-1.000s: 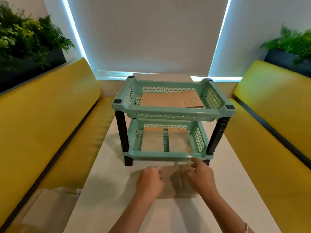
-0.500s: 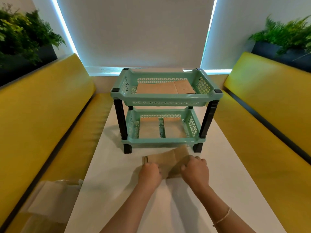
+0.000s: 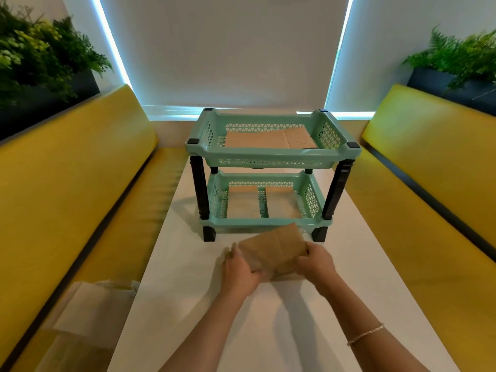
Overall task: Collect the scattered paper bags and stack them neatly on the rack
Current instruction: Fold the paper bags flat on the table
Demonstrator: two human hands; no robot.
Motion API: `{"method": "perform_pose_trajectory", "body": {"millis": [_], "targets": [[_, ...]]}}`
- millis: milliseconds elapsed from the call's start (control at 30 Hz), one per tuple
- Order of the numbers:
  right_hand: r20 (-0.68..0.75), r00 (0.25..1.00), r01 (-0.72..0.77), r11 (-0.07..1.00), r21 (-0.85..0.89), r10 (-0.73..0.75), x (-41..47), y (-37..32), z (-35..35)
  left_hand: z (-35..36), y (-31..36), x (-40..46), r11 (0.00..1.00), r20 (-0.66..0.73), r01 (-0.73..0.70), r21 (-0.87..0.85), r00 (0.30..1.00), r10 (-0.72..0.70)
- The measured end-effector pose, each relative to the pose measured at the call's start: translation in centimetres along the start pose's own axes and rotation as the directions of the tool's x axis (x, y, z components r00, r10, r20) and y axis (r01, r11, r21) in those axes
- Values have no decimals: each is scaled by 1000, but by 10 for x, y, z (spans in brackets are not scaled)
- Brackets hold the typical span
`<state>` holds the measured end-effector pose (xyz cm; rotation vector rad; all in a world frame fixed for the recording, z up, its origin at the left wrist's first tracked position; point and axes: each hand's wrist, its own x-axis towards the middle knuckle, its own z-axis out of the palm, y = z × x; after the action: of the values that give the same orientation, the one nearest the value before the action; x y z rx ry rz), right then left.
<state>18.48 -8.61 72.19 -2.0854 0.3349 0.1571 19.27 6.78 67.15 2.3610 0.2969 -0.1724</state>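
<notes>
A flat brown paper bag [image 3: 273, 249] is raised off the white table [image 3: 268, 318], just in front of the rack. My left hand [image 3: 240, 271] grips its left end and my right hand [image 3: 316, 260] grips its right end. The mint-green two-tier rack [image 3: 273, 157] with black legs stands in the middle of the table. A brown bag [image 3: 265, 140] lies flat in its top tray. Two more bags [image 3: 243, 201] lie side by side in the bottom tray.
Yellow bench seats [image 3: 67, 183] run along both sides of the table. White paper bags [image 3: 91, 310] lie on the left seat near me. Planters with greenery [image 3: 40, 57] sit behind both backrests. A white blind covers the far wall.
Both hands picked the brown bag up from the table and raised it toward the rack's front edge. The camera view pulled back a little.
</notes>
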Motion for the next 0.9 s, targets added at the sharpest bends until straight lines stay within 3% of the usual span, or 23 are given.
{"method": "perform_pose_trajectory", "body": {"millis": [67,133,200,300,433,667,800,900], "targets": [[36,999,-31,985,170,25,-1,7,-14,-4,-6,-5,937,-12,20,-350,1000,-26],[102,995,-47,953,301,18,-6,17,-24,-8,-13,-13,782,-10,-16,-623,1000,12],[128,992,-44,952,303,5,-12,31,-28,-10,-20,-24,702,-42,-84,-707,996,77],[88,996,-46,955,293,21,-25,56,-22,-2,-25,-42,727,-40,-123,-675,991,131],[5,1000,-9,950,312,8,-42,76,-4,17,-33,-61,669,24,-67,-741,992,125],[-63,997,59,919,389,-37,-46,70,-1,19,-27,-66,783,-34,-158,-602,984,173],[-14,1000,11,940,342,-7,-48,77,-3,16,-35,-66,900,71,-96,-426,988,139],[-21,1000,21,953,302,-16,-43,75,-16,-3,-28,-63,929,126,-80,-362,983,134]]}}
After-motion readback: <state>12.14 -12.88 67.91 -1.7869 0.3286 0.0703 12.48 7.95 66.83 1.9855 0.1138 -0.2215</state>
